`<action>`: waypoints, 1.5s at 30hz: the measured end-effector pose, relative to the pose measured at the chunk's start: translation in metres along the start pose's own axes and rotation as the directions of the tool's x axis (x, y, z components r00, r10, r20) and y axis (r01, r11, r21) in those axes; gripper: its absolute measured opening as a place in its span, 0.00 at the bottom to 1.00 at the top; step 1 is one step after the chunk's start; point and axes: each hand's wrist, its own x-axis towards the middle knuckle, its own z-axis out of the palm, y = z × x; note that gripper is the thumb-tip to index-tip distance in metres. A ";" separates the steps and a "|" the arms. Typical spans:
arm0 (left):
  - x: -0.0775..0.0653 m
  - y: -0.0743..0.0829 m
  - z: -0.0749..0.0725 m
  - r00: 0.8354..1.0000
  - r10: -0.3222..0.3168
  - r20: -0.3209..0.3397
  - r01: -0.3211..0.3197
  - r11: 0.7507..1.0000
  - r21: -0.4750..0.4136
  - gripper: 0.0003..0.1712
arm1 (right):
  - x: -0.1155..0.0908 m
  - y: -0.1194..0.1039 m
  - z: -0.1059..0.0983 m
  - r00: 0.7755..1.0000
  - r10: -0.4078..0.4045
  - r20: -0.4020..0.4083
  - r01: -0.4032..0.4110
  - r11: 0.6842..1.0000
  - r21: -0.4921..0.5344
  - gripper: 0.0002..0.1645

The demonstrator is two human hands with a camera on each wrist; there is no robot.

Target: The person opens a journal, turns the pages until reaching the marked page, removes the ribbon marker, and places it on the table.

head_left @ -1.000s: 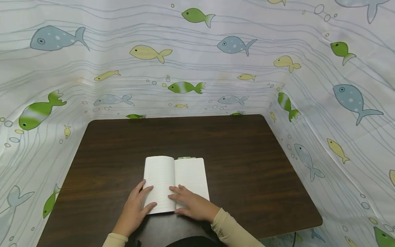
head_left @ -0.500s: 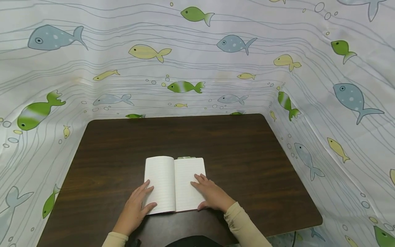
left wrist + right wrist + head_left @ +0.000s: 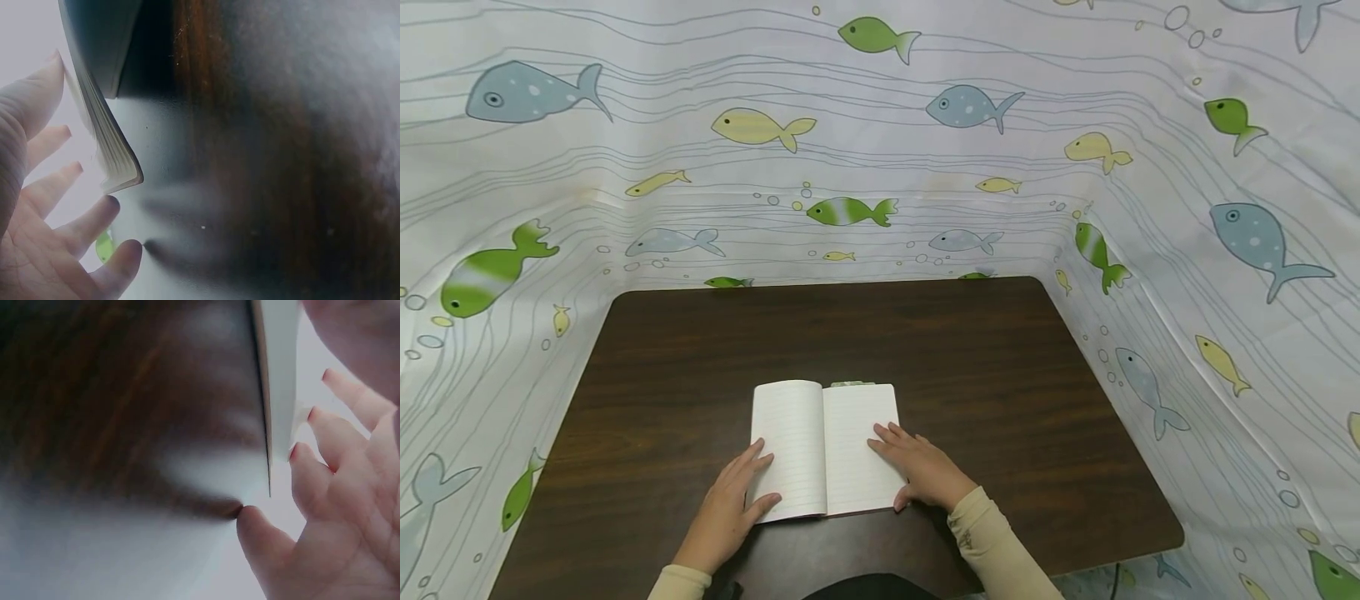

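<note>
An open notebook point(image 3: 790, 450) with blank lined pages lies near the front edge of the dark wooden table. My left hand point(image 3: 718, 512) rests at its left edge, fingers spread, thumb on the lower left page. In the left wrist view the thick stack of pages point(image 3: 115, 150) curves down beside the fingers. My right hand point(image 3: 928, 471) lies on the right page's outer edge, fingers extended and thumb near the lower corner. The right wrist view shows the thin page edge point(image 3: 278, 375) beside relaxed fingers. A small patterned tab point(image 3: 852, 383) sticks out above the right page.
The brown wood-grain table point(image 3: 850, 333) spreads around the notebook, with rounded corners. A white curtain point(image 3: 880, 150) printed with green, yellow and blue fish hangs behind and along both sides. A dark rounded object point(image 3: 872, 587) shows at the bottom edge.
My right hand has moved right, from the notebook's centre fold to the outer edge of the right page. My left hand stays in place.
</note>
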 end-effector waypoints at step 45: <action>-0.002 0.002 0.000 0.999 -0.020 0.028 0.020 1.000 0.015 0.33 | 0.017 -0.051 0.006 0.930 0.112 -0.350 0.046 0.909 0.414 0.58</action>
